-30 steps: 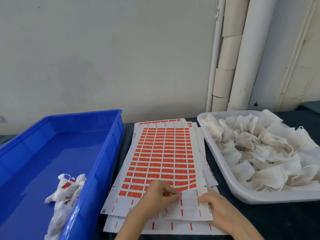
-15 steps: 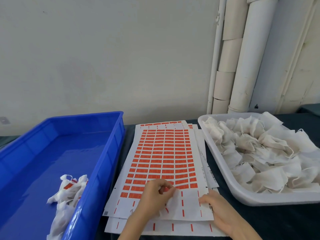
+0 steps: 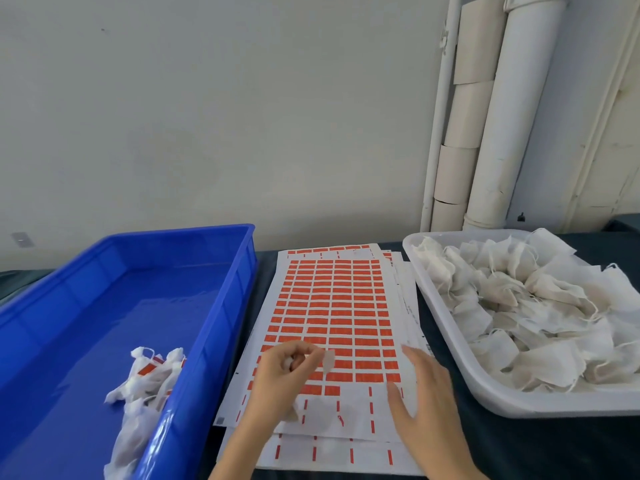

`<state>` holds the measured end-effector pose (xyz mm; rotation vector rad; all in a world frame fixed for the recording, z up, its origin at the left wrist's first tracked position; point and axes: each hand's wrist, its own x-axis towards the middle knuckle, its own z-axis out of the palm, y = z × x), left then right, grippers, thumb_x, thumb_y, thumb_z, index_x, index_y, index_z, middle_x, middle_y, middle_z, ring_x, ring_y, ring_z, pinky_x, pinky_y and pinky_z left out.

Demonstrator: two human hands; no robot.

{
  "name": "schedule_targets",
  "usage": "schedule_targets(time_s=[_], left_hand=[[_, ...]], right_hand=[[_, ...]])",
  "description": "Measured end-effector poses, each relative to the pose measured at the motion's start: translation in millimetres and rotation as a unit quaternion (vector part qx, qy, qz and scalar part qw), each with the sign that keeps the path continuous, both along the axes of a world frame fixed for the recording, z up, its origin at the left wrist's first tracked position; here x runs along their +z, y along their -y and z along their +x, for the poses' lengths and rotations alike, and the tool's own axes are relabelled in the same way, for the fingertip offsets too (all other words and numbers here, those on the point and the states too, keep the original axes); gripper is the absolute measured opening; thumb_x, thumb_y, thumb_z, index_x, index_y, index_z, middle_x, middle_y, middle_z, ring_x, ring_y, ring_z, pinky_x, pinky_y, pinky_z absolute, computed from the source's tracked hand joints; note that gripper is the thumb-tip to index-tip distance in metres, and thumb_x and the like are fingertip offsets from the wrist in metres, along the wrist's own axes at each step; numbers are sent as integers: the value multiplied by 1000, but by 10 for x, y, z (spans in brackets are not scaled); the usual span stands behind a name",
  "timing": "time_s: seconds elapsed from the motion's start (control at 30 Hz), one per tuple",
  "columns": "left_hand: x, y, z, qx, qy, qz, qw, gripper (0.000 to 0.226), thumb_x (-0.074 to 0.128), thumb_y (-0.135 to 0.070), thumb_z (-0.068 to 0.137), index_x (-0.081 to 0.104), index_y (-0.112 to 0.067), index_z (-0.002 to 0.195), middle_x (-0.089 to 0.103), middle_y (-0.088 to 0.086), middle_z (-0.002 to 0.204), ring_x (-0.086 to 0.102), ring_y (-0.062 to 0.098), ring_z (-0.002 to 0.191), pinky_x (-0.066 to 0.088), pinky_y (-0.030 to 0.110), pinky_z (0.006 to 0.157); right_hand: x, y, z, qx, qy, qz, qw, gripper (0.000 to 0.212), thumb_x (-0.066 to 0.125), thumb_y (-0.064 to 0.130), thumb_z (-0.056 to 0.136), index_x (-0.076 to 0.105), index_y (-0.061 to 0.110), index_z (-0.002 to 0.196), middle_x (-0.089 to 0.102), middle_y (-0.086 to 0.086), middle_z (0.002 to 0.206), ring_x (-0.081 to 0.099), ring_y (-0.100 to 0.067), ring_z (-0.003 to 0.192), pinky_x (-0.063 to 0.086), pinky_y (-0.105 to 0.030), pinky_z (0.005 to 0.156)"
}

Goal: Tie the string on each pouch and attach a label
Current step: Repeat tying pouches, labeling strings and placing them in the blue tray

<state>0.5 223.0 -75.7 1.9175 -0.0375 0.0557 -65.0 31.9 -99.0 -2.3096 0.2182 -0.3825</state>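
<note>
Pouch (image 3: 294, 362) w/ string is bunched in left hand (image 3: 282, 379), fingers curled and pinching it plus a small pale label (image 3: 329, 359), raised just over label sheet (image 3: 332, 306) at centre. Right hand (image 3: 427, 400) spread flat, pressing sheet's lower right. Blue bin (image 3: 214, 306) on left holds a few finished pouches (image 3: 145, 379). White tray (image 3: 446, 317) on right is heaped w/ loose pouches (image 3: 540, 306).

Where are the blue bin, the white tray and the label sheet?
blue bin (image 3: 194, 237), head view, far rim.
white tray (image 3: 460, 362), head view, near left wall.
label sheet (image 3: 332, 306), head view, middle of the red label grid.
</note>
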Motion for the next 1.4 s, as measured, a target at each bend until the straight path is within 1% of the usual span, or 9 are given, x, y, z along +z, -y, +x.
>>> schedule_targets(time_s=[0.13, 0.37, 0.47, 0.53, 0.63, 0.73, 0.9, 1.2, 1.4], left_hand=[[117, 25, -134, -85, -1, 12, 996, 9, 70, -31, 83, 72, -30, 74, 67, -10, 70, 59, 1, 63, 46, 11, 56], [210, -21, -288, -161, 24, -1, 987, 8, 69, -30, 84, 72, -37, 83, 61, 14, 75, 55, 7, 60, 49, 13, 60], [229, -79, -306, -160, -7, -26, 987, 11, 60, -28, 91, 69, -34, 90, 62, -8, 70, 54, 2, 55, 44, 13, 51], [253, -99, -314, -171, -36, -54, 983, 17, 51, -27, 95, 68, -27, 94, 56, -11, 61, 46, 3, 48, 39, 14, 47], [296, -113, -333, -194, -60, -91, 975, 25, 46, -23, 99, 70, -23, 92, 47, -1, 62, 40, 7, 50, 35, 17, 46], [354, -103, -380, -236, -61, -131, 961, 30, 43, -18, 100, 71, -18, 89, 56, 3, 72, 34, 10, 53, 26, 20, 46], [411, -113, -429, -249, -53, -129, 958, 27, 45, -22, 97, 67, -14, 85, 47, 14, 75, 34, 15, 56, 26, 20, 47], [394, -142, -484, -148, -26, -99, 984, 10, 56, -19, 94, 59, -18, 104, 51, 0, 64, 44, 7, 51, 38, 18, 47], [406, -97, -495, -43, 89, -5, 995, 9, 70, -13, 83, 71, -22, 83, 69, -13, 73, 63, 3, 69, 49, 15, 55]], right_hand=[[275, -174, 33, 117, 10, 104, 988, 31, 62, 51, 80, 48, 53, 108, 50, 43, 109, 51, 15, 104, 38, -9, 94], [475, -131, 112, 160, -2, 62, 985, 30, 72, 38, 80, 55, 52, 101, 64, 40, 84, 56, 18, 96, 32, -20, 101], [492, -86, 135, 149, 18, 44, 988, 23, 71, 37, 81, 56, 50, 92, 61, 43, 83, 53, 22, 93, 32, -8, 92], [518, -40, 157, 160, 13, 124, 979, 16, 72, 35, 80, 64, 41, 92, 67, 32, 89, 63, 9, 92, 48, -9, 82], [583, -20, 183, 219, -84, 285, 929, 18, 69, 41, 80, 73, 32, 94, 70, 18, 104, 64, -6, 105, 52, -19, 85], [578, -50, 196, 290, -193, 440, 828, 34, 57, 41, 92, 69, 18, 115, 65, -3, 123, 59, -19, 118, 43, -38, 105], [533, -102, 171, 291, -229, 636, 677, 59, 63, 38, 87, 55, -5, 128, 55, -20, 133, 51, -32, 127, 39, -48, 108], [564, -88, 111, 272, -182, 683, 653, 54, 68, 32, 83, 61, -8, 119, 55, -26, 131, 53, -36, 123, 47, -40, 101], [583, -44, 107, 268, -184, 693, 643, 46, 71, 26, 81, 64, -3, 116, 56, -28, 128, 55, -40, 120, 48, -42, 99]])
